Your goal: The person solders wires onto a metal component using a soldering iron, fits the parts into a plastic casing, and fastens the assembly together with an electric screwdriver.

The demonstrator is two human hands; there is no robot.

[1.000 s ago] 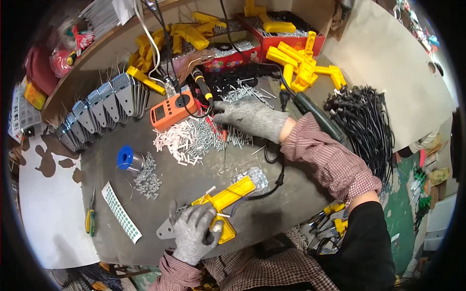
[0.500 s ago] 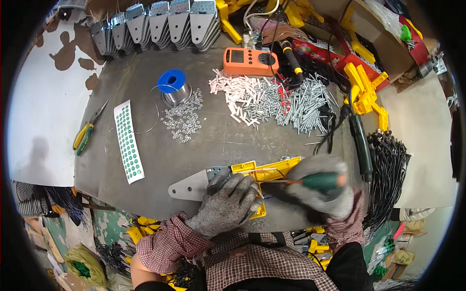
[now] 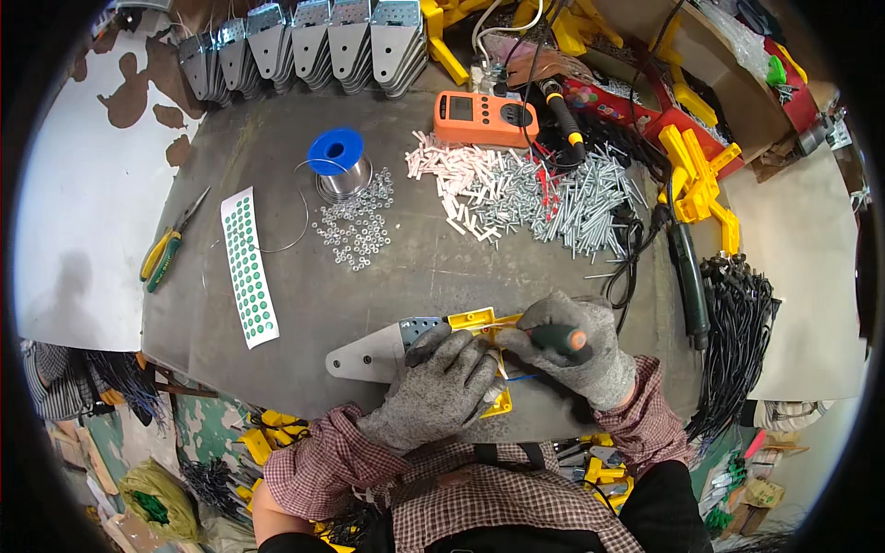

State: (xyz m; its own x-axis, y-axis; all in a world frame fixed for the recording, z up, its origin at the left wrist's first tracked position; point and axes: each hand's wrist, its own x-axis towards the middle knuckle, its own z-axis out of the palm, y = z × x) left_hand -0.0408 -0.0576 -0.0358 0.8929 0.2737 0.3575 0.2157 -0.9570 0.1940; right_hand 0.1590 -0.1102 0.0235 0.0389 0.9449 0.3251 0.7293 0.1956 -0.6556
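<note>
My left hand (image 3: 435, 385), in a grey glove, bends its fingers over a yellow plastic housing (image 3: 473, 318) and holds it down on the bench. A grey tapered metal plate (image 3: 367, 355) with holes reaches out to the left from under that hand. In my gloved right hand (image 3: 590, 355) is a screwdriver (image 3: 557, 339) with a green handle and an orange end, lying roughly level. Its tip is hidden among the fingers and the housing. A short blue wire (image 3: 522, 377) sticks out beside the housing, between the hands.
Beyond the hands lie loose nuts (image 3: 355, 230), a solder spool (image 3: 337, 161), pale sleeves (image 3: 454, 175) and screws (image 3: 590, 198). An orange multimeter (image 3: 484, 120) stands behind. Pliers (image 3: 166, 249) and a green-dotted sticker strip (image 3: 247, 272) are left; a soldering iron (image 3: 687, 276) and black cables (image 3: 736, 323) right.
My right hand has moved left with the screwdriver, closer to my left hand, and is less blurred. The left hand keeps its hold on the housing. The whole view has shifted slightly.
</note>
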